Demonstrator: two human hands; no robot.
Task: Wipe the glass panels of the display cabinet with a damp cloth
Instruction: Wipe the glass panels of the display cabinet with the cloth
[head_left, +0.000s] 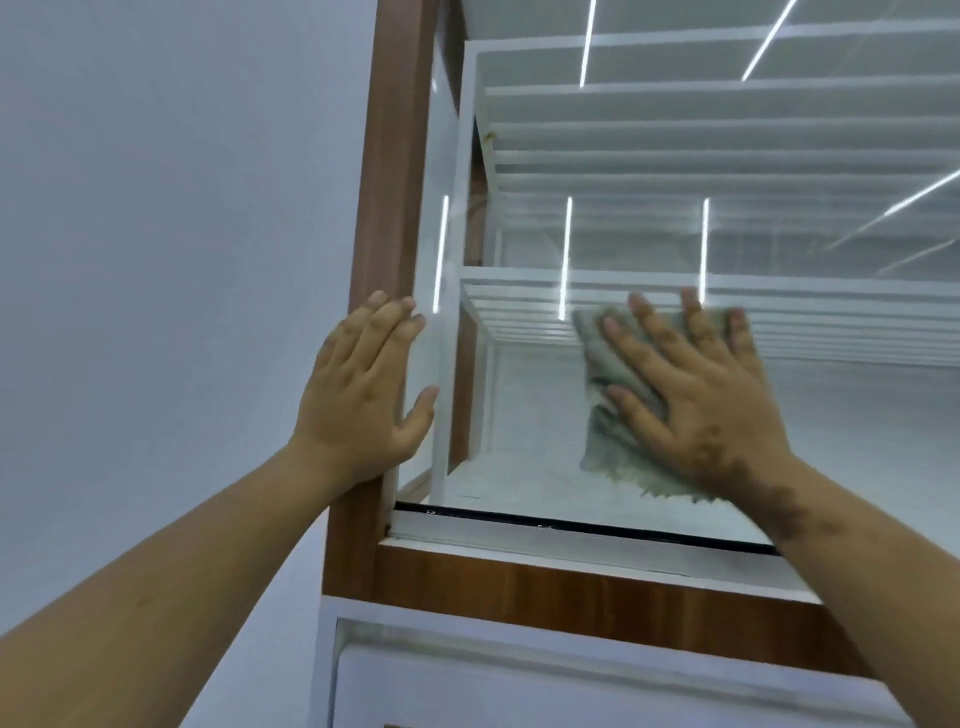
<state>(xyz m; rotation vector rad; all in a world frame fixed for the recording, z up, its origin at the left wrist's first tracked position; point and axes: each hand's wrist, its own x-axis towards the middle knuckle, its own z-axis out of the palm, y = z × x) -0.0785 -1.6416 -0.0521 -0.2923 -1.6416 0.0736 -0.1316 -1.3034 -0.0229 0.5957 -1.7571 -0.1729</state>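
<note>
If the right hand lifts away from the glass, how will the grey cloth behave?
The cloth looks wrinkled and frayed, so probably limp. The right hand presses it flat on the glass panel; released, it would likely slide or drop. It seems thin, probably light.

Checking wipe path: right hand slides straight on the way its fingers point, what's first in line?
Judging roughly, the right hand with the cloth just slides up bare glass panel; no obstruction visible within frame.

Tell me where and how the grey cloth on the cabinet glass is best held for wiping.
Probably flat-palmed rather than pinched: the cloth lies spread against the upright glass panel, so coming straight at its front face suits it. The right hand does this, fingers splayed; the left hand braces on the wooden frame.
</note>
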